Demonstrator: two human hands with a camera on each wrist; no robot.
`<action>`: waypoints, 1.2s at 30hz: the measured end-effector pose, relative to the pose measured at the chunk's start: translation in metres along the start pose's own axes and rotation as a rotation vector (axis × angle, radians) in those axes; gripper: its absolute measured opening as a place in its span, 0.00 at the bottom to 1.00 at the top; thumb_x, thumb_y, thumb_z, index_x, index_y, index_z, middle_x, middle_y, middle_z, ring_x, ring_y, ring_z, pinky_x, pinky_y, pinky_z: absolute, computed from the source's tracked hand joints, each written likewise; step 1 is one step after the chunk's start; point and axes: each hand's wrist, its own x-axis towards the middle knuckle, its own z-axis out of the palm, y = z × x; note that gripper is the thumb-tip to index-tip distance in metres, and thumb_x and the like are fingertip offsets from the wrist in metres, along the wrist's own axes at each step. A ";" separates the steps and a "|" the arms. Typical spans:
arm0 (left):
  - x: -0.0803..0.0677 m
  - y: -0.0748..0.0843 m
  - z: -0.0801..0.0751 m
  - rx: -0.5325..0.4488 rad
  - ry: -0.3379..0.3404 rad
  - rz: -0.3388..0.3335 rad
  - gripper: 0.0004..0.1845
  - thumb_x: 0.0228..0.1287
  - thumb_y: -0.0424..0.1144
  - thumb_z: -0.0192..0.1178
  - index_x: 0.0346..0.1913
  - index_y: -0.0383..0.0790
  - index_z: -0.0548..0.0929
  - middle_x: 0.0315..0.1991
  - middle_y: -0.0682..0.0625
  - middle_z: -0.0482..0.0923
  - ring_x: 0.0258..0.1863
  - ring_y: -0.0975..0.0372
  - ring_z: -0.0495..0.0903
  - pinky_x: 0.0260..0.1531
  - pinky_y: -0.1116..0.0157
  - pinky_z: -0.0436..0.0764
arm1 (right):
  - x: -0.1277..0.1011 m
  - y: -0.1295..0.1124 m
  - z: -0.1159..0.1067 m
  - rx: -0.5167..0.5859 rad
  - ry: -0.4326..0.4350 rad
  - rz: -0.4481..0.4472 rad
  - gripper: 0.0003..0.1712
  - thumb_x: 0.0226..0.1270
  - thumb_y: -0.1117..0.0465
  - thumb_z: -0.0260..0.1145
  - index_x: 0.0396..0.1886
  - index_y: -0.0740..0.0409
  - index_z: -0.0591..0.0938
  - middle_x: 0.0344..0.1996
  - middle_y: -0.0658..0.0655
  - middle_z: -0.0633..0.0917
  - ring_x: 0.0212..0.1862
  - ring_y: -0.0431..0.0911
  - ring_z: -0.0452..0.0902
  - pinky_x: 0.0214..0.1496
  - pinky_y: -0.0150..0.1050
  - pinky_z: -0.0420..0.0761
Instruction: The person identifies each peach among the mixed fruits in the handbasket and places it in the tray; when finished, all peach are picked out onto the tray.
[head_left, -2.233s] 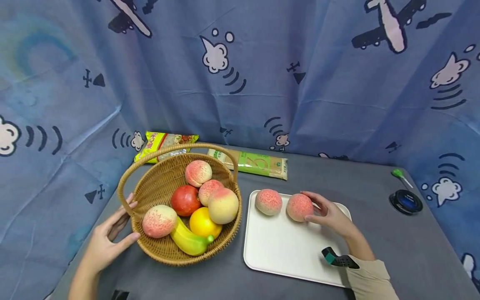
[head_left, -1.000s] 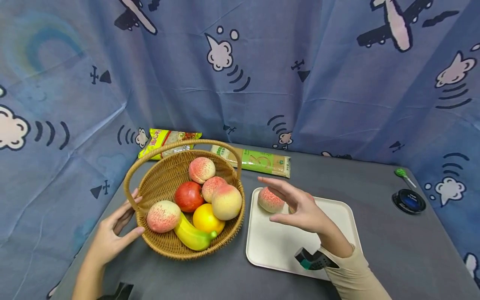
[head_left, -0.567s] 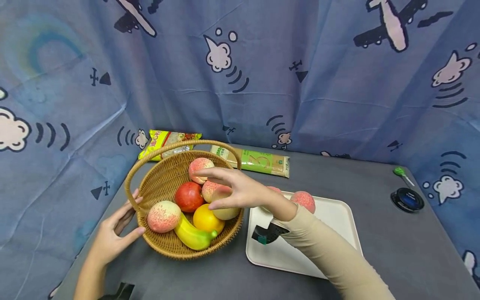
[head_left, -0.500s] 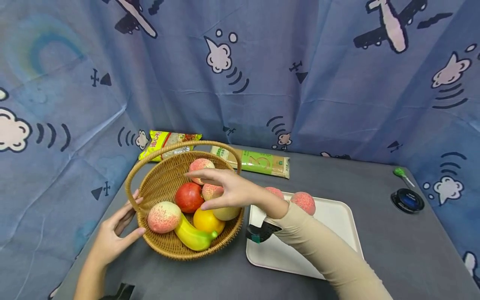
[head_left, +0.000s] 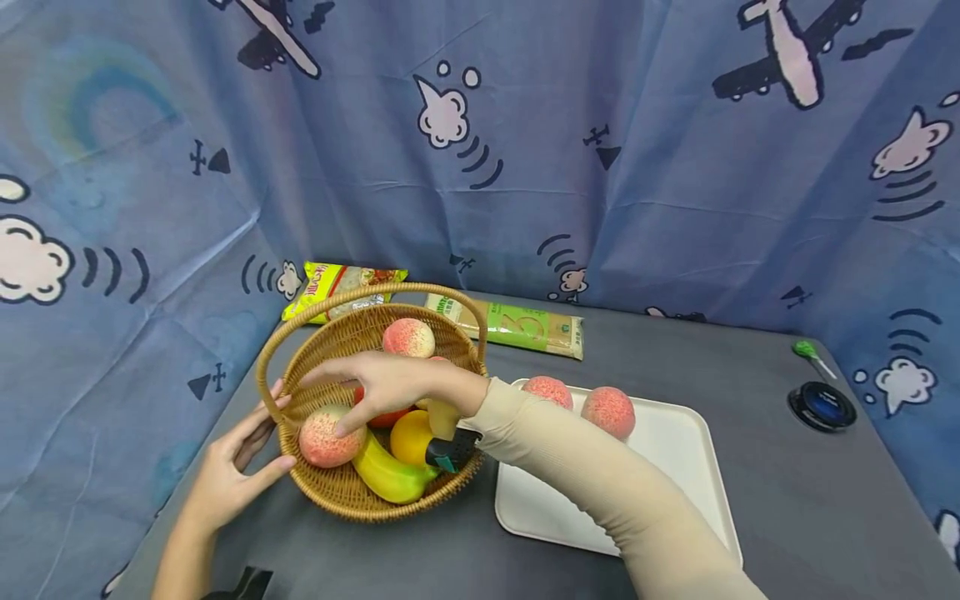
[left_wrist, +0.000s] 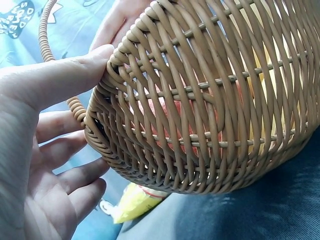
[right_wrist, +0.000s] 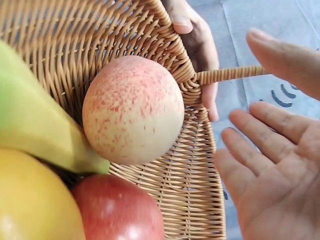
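My left hand (head_left: 225,479) steadies the left side of the wicker basket (head_left: 360,510), its spread thumb and relaxed fingers touching the rim by the handle's foot. In the left wrist view, the thumb tip meets the woven rim (left_wrist: 135,35). My right hand (head_left: 382,383) reaches over the basket, thumb apart from straight fingers and nothing in its grasp. Below it lies a red-speckled peach (right_wrist: 132,110), partly covered by the thumb in the head view. A banana (head_left: 393,475), an orange-yellow round fruit (head_left: 411,437), a red fruit (right_wrist: 120,207) and another peach (head_left: 408,337) share the basket.
Two pink peaches (head_left: 547,390) sit at the back of a white tray (head_left: 675,475) on the right. A yellow food bag (head_left: 318,287) and a green-labelled packet (head_left: 525,327) lie behind the basket. A dark round container (head_left: 821,407) stands far right.
My right hand let go of a peach on the tray, then swept left over the basket to the left-hand peach. The left hand stays at the basket's rim.
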 end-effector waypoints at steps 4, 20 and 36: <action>0.000 -0.002 -0.001 0.001 -0.003 0.008 0.37 0.45 0.11 0.62 0.62 0.13 0.62 0.71 0.32 0.53 0.71 0.60 0.59 0.66 0.75 0.64 | 0.015 0.004 0.006 0.036 -0.078 0.037 0.40 0.58 0.56 0.70 0.69 0.56 0.67 0.68 0.51 0.69 0.68 0.38 0.63 0.69 0.27 0.64; 0.000 0.006 0.001 0.080 0.002 -0.110 0.37 0.47 0.13 0.62 0.64 0.19 0.64 0.71 0.29 0.52 0.71 0.64 0.60 0.65 0.76 0.65 | 0.026 0.014 0.024 -0.130 -0.194 0.173 0.45 0.55 0.64 0.72 0.72 0.47 0.64 0.70 0.45 0.65 0.70 0.35 0.56 0.72 0.27 0.57; 0.000 0.007 0.001 0.094 0.005 -0.125 0.38 0.45 0.11 0.62 0.64 0.18 0.64 0.71 0.28 0.51 0.71 0.64 0.60 0.65 0.76 0.65 | 0.001 0.001 0.012 -0.171 -0.011 0.070 0.40 0.52 0.56 0.73 0.67 0.50 0.70 0.61 0.49 0.73 0.56 0.36 0.68 0.60 0.24 0.69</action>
